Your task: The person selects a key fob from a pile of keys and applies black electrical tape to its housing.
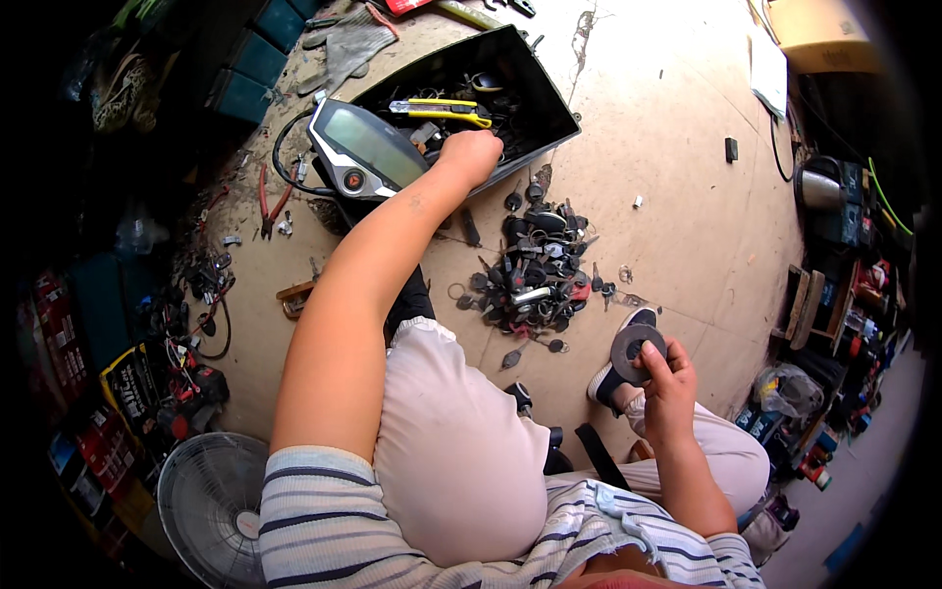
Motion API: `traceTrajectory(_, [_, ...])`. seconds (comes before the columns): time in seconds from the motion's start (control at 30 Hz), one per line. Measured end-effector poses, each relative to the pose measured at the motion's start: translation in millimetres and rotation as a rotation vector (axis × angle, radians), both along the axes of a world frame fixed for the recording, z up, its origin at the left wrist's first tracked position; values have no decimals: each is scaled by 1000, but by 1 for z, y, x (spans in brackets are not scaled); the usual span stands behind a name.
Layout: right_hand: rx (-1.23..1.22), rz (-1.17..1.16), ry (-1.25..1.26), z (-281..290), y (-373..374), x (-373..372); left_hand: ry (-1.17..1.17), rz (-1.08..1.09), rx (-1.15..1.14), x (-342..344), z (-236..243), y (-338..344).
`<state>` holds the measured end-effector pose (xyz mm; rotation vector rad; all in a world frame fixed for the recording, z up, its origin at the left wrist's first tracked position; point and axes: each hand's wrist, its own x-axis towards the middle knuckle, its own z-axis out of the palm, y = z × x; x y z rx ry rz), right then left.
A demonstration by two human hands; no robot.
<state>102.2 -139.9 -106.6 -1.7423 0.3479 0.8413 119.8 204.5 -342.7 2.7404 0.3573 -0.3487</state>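
My left hand (471, 157) reaches into a black open box (558, 119) holding dark keys and small parts, beside a yellow box cutter (442, 110); its fingertips are hidden. A motorcycle-style display unit (365, 147) rests on the box's left side. My right hand (667, 378) grips a dark grey flat disc with a center hole (628, 342), above my shoe. A big pile of keys with fobs and rings (535, 270) lies on the tan floor between my hands.
Red-handled pliers (275, 206), grey gloves (348, 49), tangled wires (201, 290) and teal boxes (245, 69) lie left. A fan (201, 491) stands lower left. At right are a cardboard box (819, 34), a steel kettle-like item (819, 187) and cluttered tools. My bent legs occupy the foreground.
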Motion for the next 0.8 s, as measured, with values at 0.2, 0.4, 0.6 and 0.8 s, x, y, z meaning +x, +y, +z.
traceTrajectory(0.2, [-42, 25, -32, 3, 2, -1, -176, 223, -173, -12, 12, -3])
traceTrajectory(0.4, [-42, 28, 0, 7, 6, 1, -452, 822, -1226, -13, 66, -7])
traceTrajectory(0.6, [-13, 83, -33, 10, 10, 4, -192, 686, -1712, -26, 129, -72])
traceTrajectory(0.8, [42, 74, -25, 8, 12, 4, 167, 432, -1781, -42, 143, -126])
